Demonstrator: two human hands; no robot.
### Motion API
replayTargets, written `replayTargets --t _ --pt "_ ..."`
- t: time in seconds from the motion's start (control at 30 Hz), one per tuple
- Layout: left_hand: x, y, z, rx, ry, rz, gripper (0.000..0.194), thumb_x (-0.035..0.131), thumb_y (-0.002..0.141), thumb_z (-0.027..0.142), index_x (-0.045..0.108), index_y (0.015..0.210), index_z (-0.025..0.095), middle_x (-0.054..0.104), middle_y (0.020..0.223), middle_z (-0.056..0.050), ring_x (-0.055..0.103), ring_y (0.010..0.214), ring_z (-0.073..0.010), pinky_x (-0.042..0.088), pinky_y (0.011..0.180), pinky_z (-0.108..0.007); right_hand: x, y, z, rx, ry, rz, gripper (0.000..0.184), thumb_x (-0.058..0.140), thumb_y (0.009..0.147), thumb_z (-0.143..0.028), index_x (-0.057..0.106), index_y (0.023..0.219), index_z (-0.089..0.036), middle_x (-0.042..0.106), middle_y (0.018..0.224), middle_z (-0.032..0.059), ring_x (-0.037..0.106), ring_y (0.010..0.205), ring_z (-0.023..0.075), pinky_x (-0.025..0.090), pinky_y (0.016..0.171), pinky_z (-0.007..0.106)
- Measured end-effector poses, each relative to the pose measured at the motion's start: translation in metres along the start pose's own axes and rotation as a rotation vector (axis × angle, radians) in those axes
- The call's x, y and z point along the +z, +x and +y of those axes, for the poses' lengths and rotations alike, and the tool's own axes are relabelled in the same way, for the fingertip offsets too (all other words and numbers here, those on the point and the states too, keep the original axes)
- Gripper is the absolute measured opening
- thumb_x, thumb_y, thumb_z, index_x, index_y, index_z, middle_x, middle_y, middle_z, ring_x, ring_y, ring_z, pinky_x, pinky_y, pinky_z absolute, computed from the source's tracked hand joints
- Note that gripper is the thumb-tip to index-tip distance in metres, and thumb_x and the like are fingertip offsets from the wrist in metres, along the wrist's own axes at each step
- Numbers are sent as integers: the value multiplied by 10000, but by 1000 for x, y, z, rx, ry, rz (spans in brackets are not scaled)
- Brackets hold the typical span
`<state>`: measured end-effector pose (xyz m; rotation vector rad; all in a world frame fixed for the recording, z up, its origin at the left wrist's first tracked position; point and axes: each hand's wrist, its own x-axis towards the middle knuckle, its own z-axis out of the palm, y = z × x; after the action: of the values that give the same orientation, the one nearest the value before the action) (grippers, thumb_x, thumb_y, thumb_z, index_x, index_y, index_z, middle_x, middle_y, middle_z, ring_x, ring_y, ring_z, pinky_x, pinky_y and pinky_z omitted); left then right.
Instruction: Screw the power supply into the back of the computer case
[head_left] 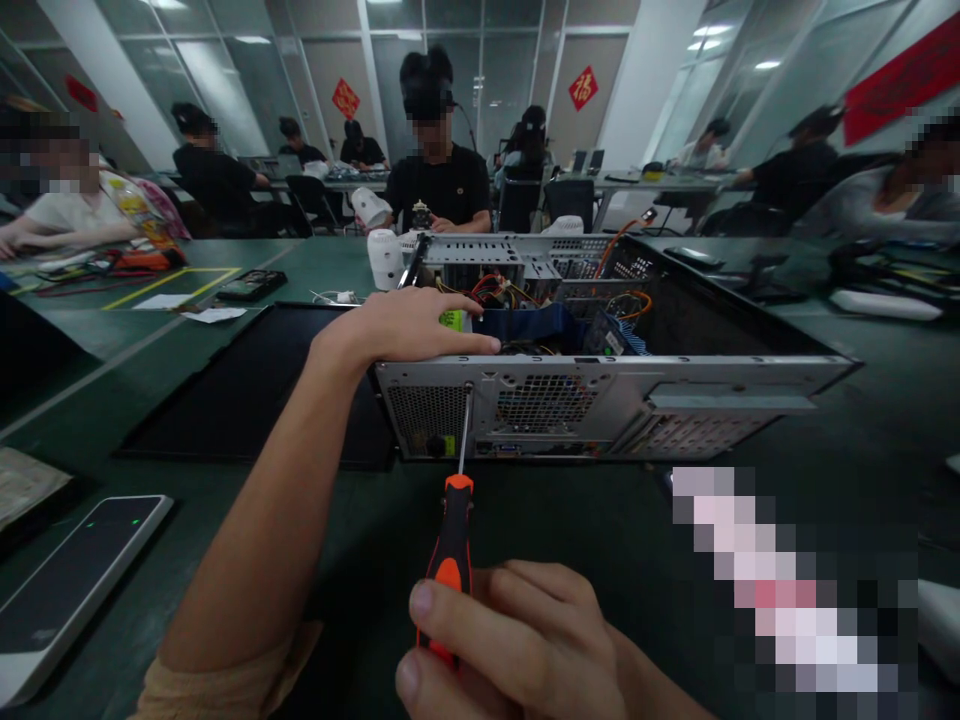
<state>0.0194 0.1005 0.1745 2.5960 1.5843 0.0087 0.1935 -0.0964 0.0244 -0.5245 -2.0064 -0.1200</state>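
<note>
On the green table sits one big metal computer case [630, 376], and from my far-off seat I use it to find everything else. It is a long box with an open top. The side near me is smooth silver, with two patches of tiny holes like a net. Inside are a flat blue band [525, 324] and thin red, yellow and orange wires [491, 290], too tangled to count.

My left hand [409, 325] lies over the left end of the case, its fingers apart and not closed on anything. My right hand [525, 640] is in front of the case, fingers clamped on one screwdriver [448, 545]. Its handle is black and orange, and its thin, shiny metal rod reaches the silver side. I can't tell if the tip sits in a screw.

Left of the case lies one flat, black panel [262, 385]. Farther left and nearer me is one flat thing with a white rim and dark face [82, 570], with two green lights. Behind the case sits one person in a black shirt [441, 185], and two red diamond signs [346, 99] hang higher up.
</note>
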Motion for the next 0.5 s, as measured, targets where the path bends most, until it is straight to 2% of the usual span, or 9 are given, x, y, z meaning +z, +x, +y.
replayTargets --t 0.13,0.27,0.4,0.5 --pt "0 -1 1 0 15 1 952 365 871 920 499 1605 328 575 1598 -79 567 1422 -349 405 1189 -475 3 8 -2 -38 -31 88 225 737 899 -179 737 1102 -276 682 1377 -60 707 752 56 597 605 210" --pt "0 -1 1 -10 17 6 944 380 861 921 504 1598 344 582 1591 -72 557 1433 -352 408 1187 -473 7 8 -4 -13 -75 65 206 746 899 -223 747 1088 -304 658 1423 -72 675 690 51 602 619 231" --pt "0 0 1 -5 18 3 929 382 871 907 506 1596 339 577 1594 -75 555 1435 -349 404 1191 -471 7 7 0 -71 -69 106 255 701 888 -137 764 1087 -283 638 1462 -24 708 842 94 586 653 235" --pt "0 0 1 3 9 4 926 391 875 900 508 1596 331 579 1592 -83 562 1429 -346 403 1194 -473 2 12 3 -80 -49 144 198 695 897 -151 784 1011 -287 689 1371 -30 718 909 116 603 706 246"
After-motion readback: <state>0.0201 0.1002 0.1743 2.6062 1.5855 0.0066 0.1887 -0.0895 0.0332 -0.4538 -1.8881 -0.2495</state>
